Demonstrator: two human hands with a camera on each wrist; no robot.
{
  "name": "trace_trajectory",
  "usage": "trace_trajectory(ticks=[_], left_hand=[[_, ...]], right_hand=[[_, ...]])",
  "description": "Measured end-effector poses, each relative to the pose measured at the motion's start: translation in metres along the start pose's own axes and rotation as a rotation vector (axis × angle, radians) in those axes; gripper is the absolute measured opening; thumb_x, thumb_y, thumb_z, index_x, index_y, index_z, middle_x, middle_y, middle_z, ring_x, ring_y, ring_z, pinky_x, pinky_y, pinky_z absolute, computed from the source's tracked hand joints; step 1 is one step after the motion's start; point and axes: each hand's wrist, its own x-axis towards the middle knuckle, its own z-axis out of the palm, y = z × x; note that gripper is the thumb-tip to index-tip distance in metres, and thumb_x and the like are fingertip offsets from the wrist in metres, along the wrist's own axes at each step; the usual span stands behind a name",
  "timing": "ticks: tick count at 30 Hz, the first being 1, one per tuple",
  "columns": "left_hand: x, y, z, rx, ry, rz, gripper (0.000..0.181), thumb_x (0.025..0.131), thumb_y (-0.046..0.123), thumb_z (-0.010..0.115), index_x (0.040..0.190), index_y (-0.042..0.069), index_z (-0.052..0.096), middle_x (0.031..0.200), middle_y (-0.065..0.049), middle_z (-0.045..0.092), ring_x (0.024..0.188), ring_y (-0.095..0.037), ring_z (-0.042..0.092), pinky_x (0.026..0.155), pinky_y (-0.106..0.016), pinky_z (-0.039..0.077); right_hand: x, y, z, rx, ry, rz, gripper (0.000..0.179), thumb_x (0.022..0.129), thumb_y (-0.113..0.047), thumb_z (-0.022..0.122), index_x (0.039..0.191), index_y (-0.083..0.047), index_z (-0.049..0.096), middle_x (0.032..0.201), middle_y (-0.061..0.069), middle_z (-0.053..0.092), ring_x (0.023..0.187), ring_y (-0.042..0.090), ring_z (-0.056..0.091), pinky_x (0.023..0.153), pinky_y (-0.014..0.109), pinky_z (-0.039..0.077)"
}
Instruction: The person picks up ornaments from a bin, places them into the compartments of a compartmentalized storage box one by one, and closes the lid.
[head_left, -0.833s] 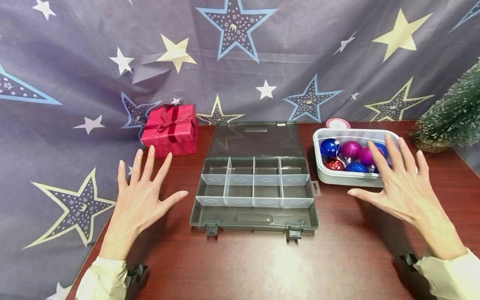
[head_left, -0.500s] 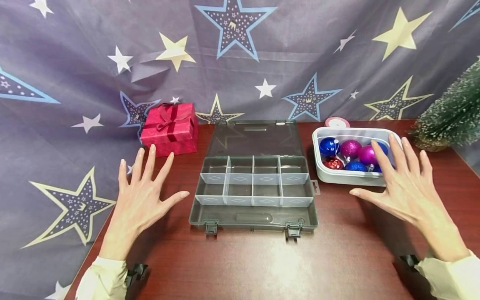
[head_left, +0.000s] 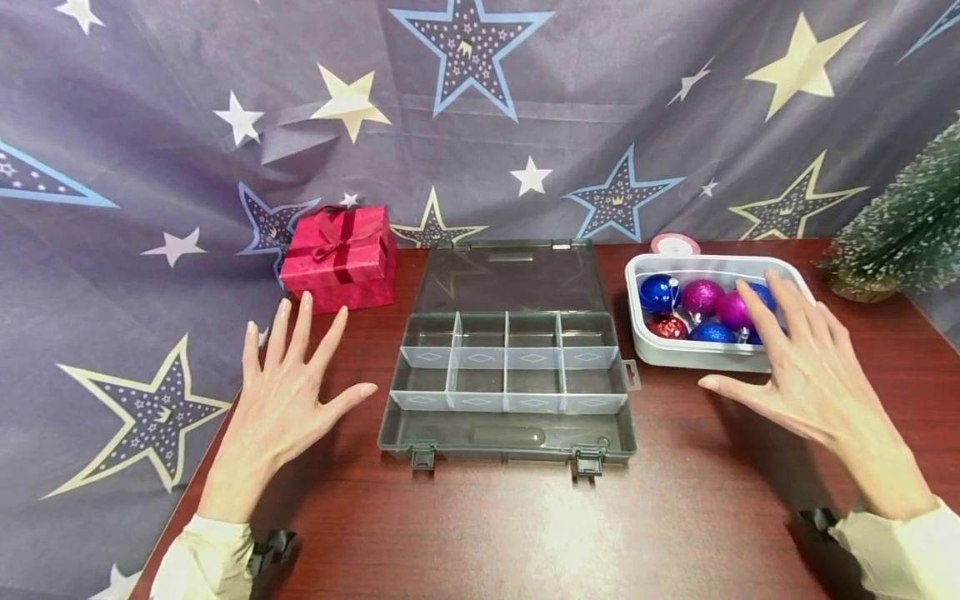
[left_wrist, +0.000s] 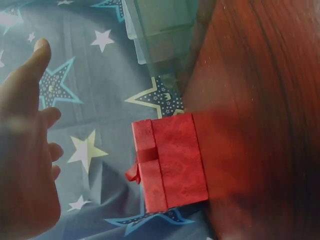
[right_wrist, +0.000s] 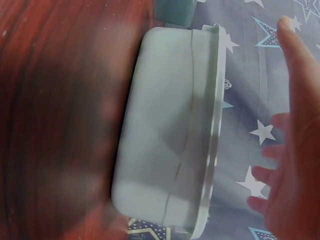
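Smoke-grey plastic case (head_left: 450, 435), lid (head_left: 510, 282) laid back. Left hand (head_left: 288, 406) to its left, right hand (head_left: 813, 387) to its right; fingers of both spread apart, gripping nothing. White tub (head_left: 697, 357) just right of case. Likely hazard: right hand catching the tub's rim could tip it, rolling baubles (head_left: 702, 297) out. Counted: one case, eight small compartments (head_left: 532, 381) plus one long; one tub; two magenta baubles, one red, at least three blue, hand blocking some; one red gift box (head_left: 345, 275), left of case.

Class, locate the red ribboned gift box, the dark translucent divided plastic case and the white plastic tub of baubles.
Red ribboned gift box (left_wrist: 176, 162): left wrist view, side wall.
Dark translucent divided case (head_left: 480, 381): head view, middle-row compartment floor.
White plastic bauble tub (right_wrist: 162, 125): right wrist view, outer wall.
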Motion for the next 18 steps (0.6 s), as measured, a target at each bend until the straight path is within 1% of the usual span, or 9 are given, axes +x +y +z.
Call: trace_trajectory(ticks=[2, 3, 5, 8, 9, 12, 16, 18], left_hand=[[-0.001, 0.003, 0.002, -0.067, -0.022, -0.010, 0.093, 0.095, 0.069, 0.058, 0.167, 0.022, 0.023, 0.172, -0.018, 0.007, 0.157, -0.038, 0.000, 0.120, -0.065, -0.005], [-0.002, 0.004, 0.004, -0.105, -0.030, -0.014, 0.092, 0.095, 0.065, 0.061, 0.167, 0.022, 0.023, 0.172, -0.018, 0.007, 0.157, -0.038, 0.000, 0.120, -0.065, -0.006], [-0.004, 0.008, 0.009, -0.183, -0.037, -0.023, 0.092, 0.094, 0.059, 0.067, 0.166, 0.021, 0.026, 0.172, -0.018, 0.009, 0.157, -0.038, 0.001, 0.120, -0.064, -0.005], [-0.007, 0.013, 0.017, -0.296, -0.041, -0.045, 0.091, 0.090, 0.052, 0.075, 0.163, 0.017, 0.033, 0.170, -0.020, 0.018, 0.156, -0.039, 0.008, 0.121, -0.063, 0.000], [-0.009, 0.015, 0.020, -0.340, -0.046, -0.059, 0.090, 0.090, 0.049, 0.077, 0.162, 0.016, 0.036, 0.169, -0.020, 0.020, 0.156, -0.040, 0.011, 0.121, -0.062, 0.002], [-0.014, 0.020, 0.026, -0.475, -0.070, -0.118, 0.086, 0.089, 0.041, 0.081, 0.160, 0.014, 0.041, 0.166, -0.019, 0.030, 0.153, -0.041, 0.023, 0.120, -0.063, 0.016], [-0.024, 0.025, 0.030, -0.641, -0.124, -0.234, 0.082, 0.089, 0.039, 0.083, 0.158, 0.018, 0.044, 0.154, -0.016, 0.049, 0.142, -0.036, 0.046, 0.113, -0.061, 0.035], [-0.029, 0.027, 0.031, -0.706, -0.145, -0.285, 0.080, 0.089, 0.039, 0.084, 0.157, 0.018, 0.046, 0.146, -0.015, 0.057, 0.136, -0.033, 0.053, 0.111, -0.056, 0.039]], right_hand=[[0.004, 0.000, 0.001, 0.072, 0.011, 0.001, 0.111, 0.079, -0.074, 0.074, 0.163, -0.013, 0.033, 0.160, 0.026, 0.033, 0.144, 0.048, 0.033, 0.111, 0.072, 0.025], [0.007, -0.001, 0.001, 0.117, 0.012, 0.012, 0.106, 0.081, -0.066, 0.078, 0.162, -0.012, 0.035, 0.158, 0.026, 0.037, 0.141, 0.049, 0.036, 0.109, 0.072, 0.027], [0.013, -0.003, 0.002, 0.205, 0.005, 0.044, 0.096, 0.083, -0.046, 0.085, 0.160, -0.011, 0.040, 0.153, 0.025, 0.044, 0.138, 0.048, 0.041, 0.112, 0.068, 0.029], [0.022, -0.007, 0.005, 0.311, -0.008, 0.088, 0.084, 0.086, -0.027, 0.086, 0.156, -0.011, 0.044, 0.147, 0.023, 0.049, 0.134, 0.045, 0.045, 0.112, 0.064, 0.032], [0.025, -0.008, 0.006, 0.334, -0.009, 0.096, 0.080, 0.086, -0.023, 0.086, 0.155, -0.010, 0.046, 0.145, 0.023, 0.051, 0.133, 0.044, 0.046, 0.111, 0.064, 0.033], [0.036, -0.010, 0.011, 0.362, -0.011, 0.115, 0.073, 0.087, -0.020, 0.085, 0.150, -0.006, 0.051, 0.140, 0.024, 0.054, 0.130, 0.044, 0.048, 0.107, 0.066, 0.037], [0.049, -0.009, 0.019, 0.387, -0.029, 0.144, 0.069, 0.087, -0.020, 0.085, 0.145, -0.002, 0.052, 0.138, 0.026, 0.056, 0.127, 0.047, 0.052, 0.103, 0.066, 0.039], [0.054, -0.007, 0.023, 0.403, -0.043, 0.154, 0.068, 0.088, -0.019, 0.084, 0.145, -0.001, 0.052, 0.135, 0.026, 0.057, 0.120, 0.047, 0.057, 0.098, 0.064, 0.043]])
